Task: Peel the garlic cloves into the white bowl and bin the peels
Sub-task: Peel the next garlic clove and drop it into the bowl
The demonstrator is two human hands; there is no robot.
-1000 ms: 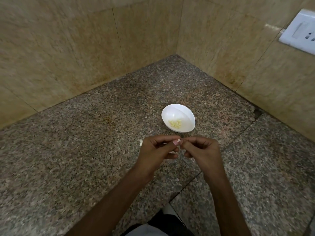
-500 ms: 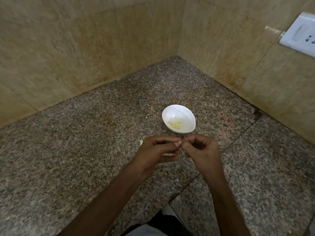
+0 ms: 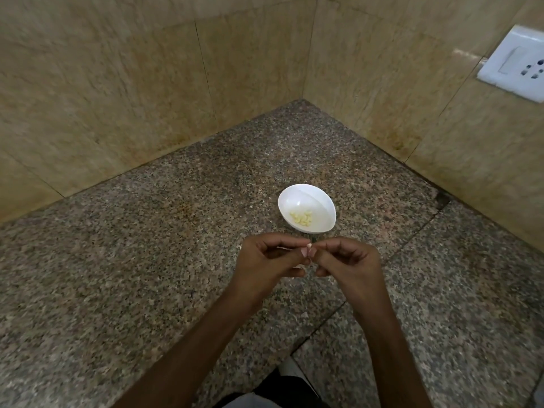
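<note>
Dark cloth (image 3: 290,388) is showing at the bottom edge, nearest the camera; two bare forearms (image 3: 182,363) are reaching forward from it over the speckled granite counter (image 3: 132,275); the left hand (image 3: 269,262) and the right hand (image 3: 348,260) are meeting fingertip to fingertip over the stone, both with fingers curled in tight, each pinching the same small thing. This is the garlic clove, lying almost wholly hidden between the fingertips; a pale sliver (image 3: 298,266) is peeking out under the left fingers, clove or peel I cannot tell. Just beyond the hands, apart from them, the white bowl (image 3: 322,201) is sitting upright on the counter, holding a small heap of peeled cloves (image 3: 301,218) at its bottom; farther back, beige wall tiles (image 3: 117,98) are closing in a corner; a white socket plate (image 3: 515,64) is sitting on the right wall.
</note>
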